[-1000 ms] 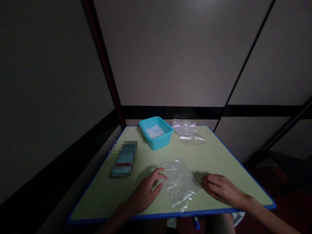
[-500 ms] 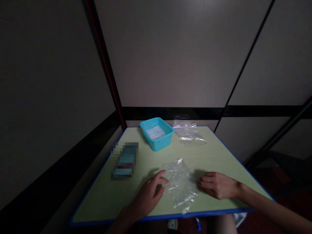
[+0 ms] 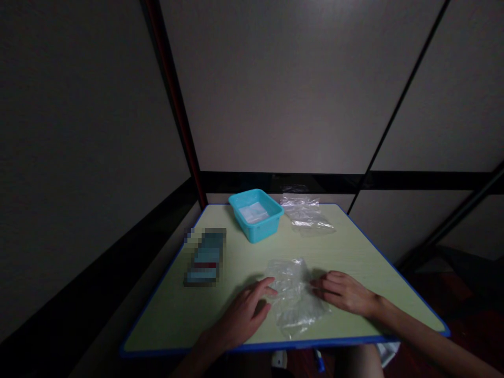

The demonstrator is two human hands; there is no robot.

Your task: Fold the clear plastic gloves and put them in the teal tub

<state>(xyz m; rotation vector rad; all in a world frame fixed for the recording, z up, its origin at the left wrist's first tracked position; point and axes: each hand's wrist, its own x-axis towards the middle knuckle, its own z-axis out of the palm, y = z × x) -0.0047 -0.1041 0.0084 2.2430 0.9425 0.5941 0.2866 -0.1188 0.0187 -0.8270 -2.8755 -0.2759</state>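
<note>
One bag point(image 3: 293, 299) lies between the left hand point(image 3: 246, 314), loosely spread, and right hand point(image 3: 343, 292), curled (I can't tell if pinching); an uneven tug could crumple it.

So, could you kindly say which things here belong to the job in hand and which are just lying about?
In use, it seems:
near clear plastic, between left hand and right hand

Untouched, perhaps just lying about:
turquoise basket
white contents inside
far clear plastic
pixelated object
</note>
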